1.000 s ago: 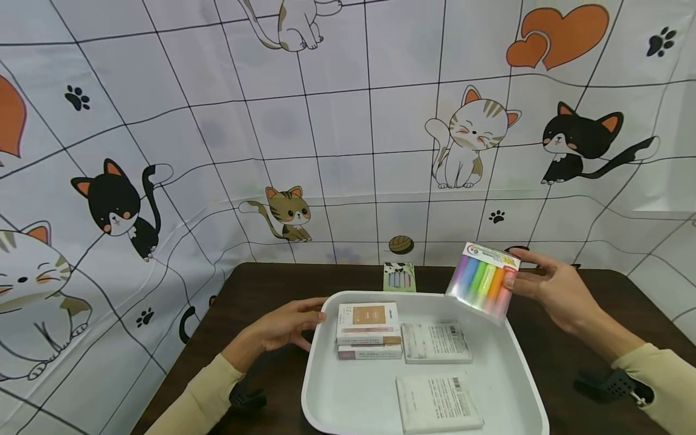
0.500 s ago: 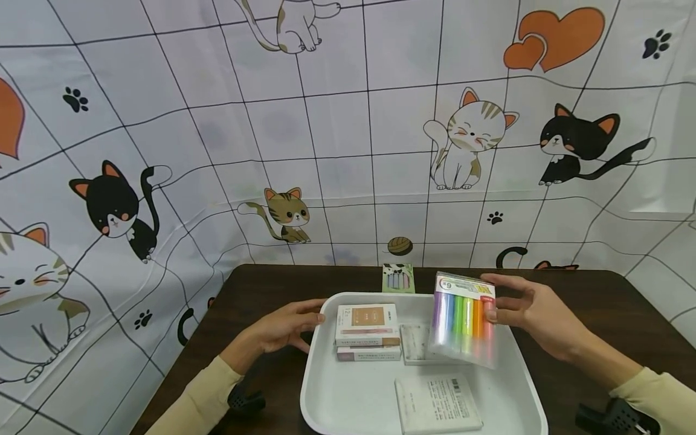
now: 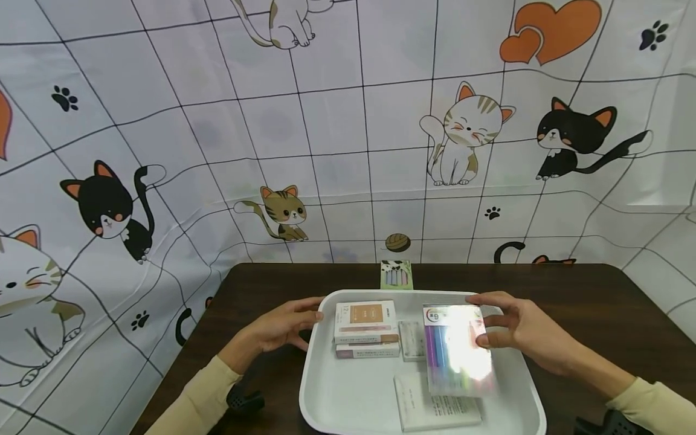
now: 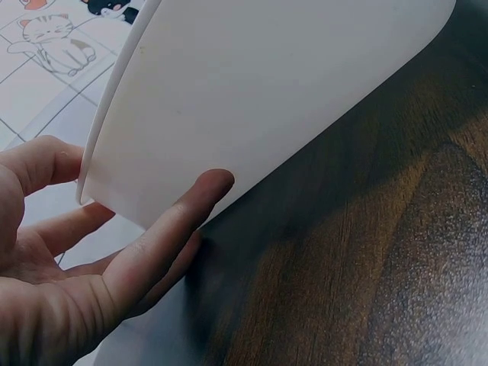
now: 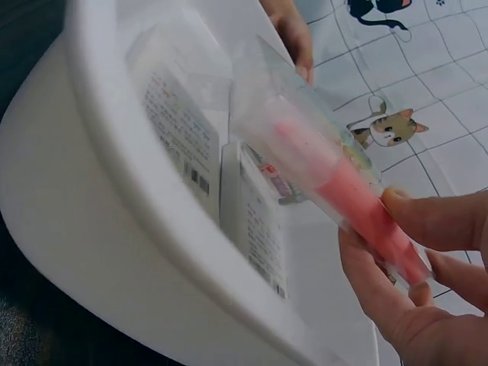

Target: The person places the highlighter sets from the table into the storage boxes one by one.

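Observation:
A white tray stands on the dark table. At its far left corner my left hand grips the rim; in the left wrist view the thumb lies along the tray's outer wall. My right hand pinches the right edge of a clear pack of highlighters, tilted over the tray, glare hiding part of its colours. The right wrist view shows the pack edge-on, a pink-red highlighter nearest. Beneath the pack, two flat white packets are partly covered. Two stacked small boxes sit at the tray's left.
Behind the tray, a small green box with a cow-like pattern stands against the far side of the table. A white cat-print cloth hangs behind the table.
My right hand has carried the highlighter pack leftward and down, from the tray's right rim to over the white packets. My left hand has stayed at the tray's corner.

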`<state>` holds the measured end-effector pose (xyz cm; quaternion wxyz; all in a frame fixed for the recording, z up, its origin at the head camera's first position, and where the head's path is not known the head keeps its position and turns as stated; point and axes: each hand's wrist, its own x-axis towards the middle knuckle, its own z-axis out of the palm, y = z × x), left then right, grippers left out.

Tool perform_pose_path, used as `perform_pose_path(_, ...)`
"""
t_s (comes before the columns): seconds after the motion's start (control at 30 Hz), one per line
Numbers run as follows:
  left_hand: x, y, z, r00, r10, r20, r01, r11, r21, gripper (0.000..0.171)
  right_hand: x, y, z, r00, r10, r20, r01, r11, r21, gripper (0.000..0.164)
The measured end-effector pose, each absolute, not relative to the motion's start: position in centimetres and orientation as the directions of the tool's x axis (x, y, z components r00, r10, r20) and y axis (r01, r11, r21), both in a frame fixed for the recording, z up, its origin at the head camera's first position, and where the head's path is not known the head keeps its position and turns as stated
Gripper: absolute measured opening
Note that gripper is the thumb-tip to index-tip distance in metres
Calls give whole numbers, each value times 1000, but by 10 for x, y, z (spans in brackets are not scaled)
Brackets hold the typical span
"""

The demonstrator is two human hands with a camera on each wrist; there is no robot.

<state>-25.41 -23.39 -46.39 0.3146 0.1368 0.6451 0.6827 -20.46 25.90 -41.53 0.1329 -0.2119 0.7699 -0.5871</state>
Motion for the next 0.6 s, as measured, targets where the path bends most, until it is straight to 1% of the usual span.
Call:
perform_pose_path(0.2,-256,-234,-467,-772,595,-223,-247,43,968,60,-200,258,-416,-838,-545,14,-201,285,-937,69)
perform_pose_path(0.43,-254,-233,-465,-772,596,-220,-245,41,969,61,-199,258,-414,-829,-558,8,-211,301,-930,68)
perform_pose_path(0.6,-254,-233,-465,-772,597,-220,-246,39,968,60,-197,257,-415,-819,-573,21,-256,333,-907,67)
